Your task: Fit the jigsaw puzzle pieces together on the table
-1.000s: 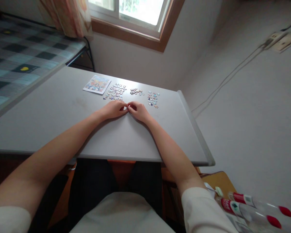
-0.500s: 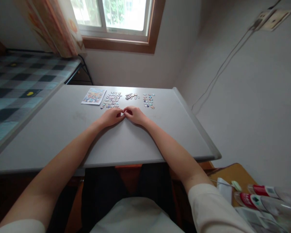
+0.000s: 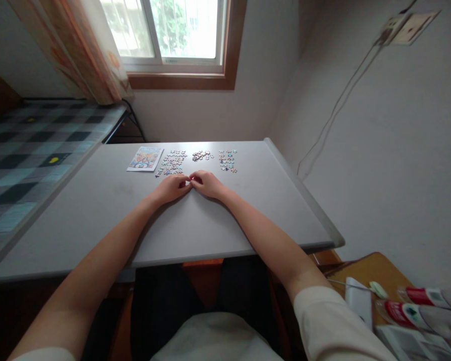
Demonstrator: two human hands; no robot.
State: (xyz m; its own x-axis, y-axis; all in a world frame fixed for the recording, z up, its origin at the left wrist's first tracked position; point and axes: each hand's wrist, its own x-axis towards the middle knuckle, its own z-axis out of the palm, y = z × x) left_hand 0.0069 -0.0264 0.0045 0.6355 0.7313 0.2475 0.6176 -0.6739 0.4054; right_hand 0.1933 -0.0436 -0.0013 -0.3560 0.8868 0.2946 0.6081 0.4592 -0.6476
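Note:
My left hand (image 3: 172, 188) and my right hand (image 3: 207, 184) meet fingertip to fingertip over the grey-white table. Both are closed in a pinch, and whatever lies between the fingertips is too small or hidden to make out. Just beyond the left hand, small jigsaw puzzle pieces (image 3: 175, 163) lie spread in rows. A heaped group of pieces (image 3: 202, 156) sits behind the hands, and another set of pieces (image 3: 228, 161) is laid out past the right hand. Left of the rows, a printed picture sheet (image 3: 145, 159) with colourful figures lies flat.
The table (image 3: 97, 210) has a raised right edge beside the wall. At lower right, plastic bottles (image 3: 417, 313) with red labels and a white object (image 3: 358, 301) rest on a wooden stand. A bed with a checked cover (image 3: 41, 145) adjoins the left side, below a curtained window (image 3: 173, 35).
The camera view has tilted up slightly, so the table sits lower in the picture. Both hands keep the same pinch, fingertips together, and the puzzle pieces stay where they were.

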